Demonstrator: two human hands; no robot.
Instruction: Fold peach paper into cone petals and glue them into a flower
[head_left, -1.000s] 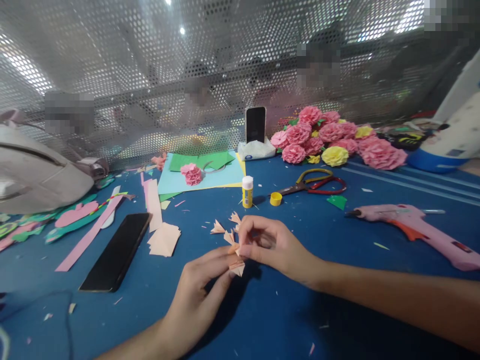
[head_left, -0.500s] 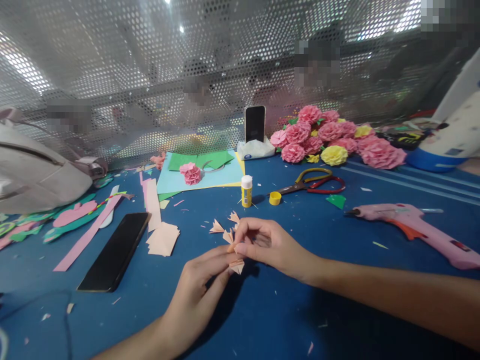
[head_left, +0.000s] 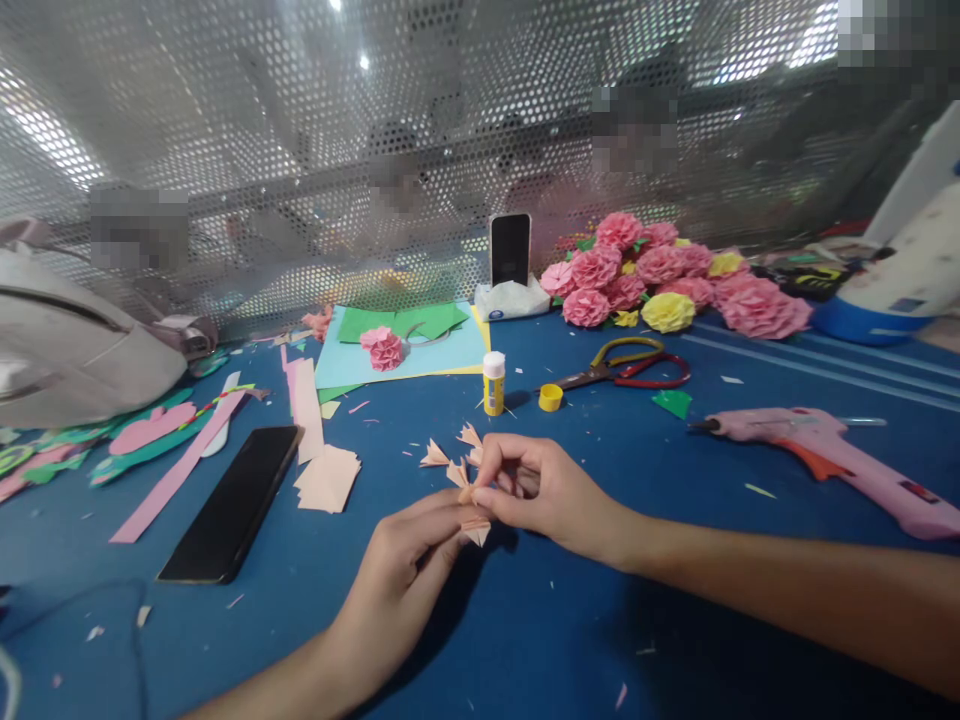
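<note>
Both hands meet low in the middle of the blue table (head_left: 570, 640). My left hand (head_left: 401, 585) and my right hand (head_left: 536, 490) pinch the same small folded peach paper piece (head_left: 475, 528) between their fingertips, fingers closed. Just behind the hands lie a few more folded peach petals (head_left: 450, 455). A stack of peach paper squares (head_left: 328, 478) lies to the left of them. An uncapped glue stick (head_left: 493, 383) stands behind the petals, its yellow cap (head_left: 550, 397) beside it.
A black phone (head_left: 234, 504) lies at the left, by paper strips (head_left: 180, 465) and cut shapes. Scissors (head_left: 626, 367) and a pink glue gun (head_left: 825, 455) lie at the right. Finished paper flowers (head_left: 660, 280) sit at the back, near a propped phone (head_left: 511, 250) and coloured sheets (head_left: 409, 345).
My hands stay together on the peach piece; the fingers shift slightly as they work it. Nothing else has moved.
</note>
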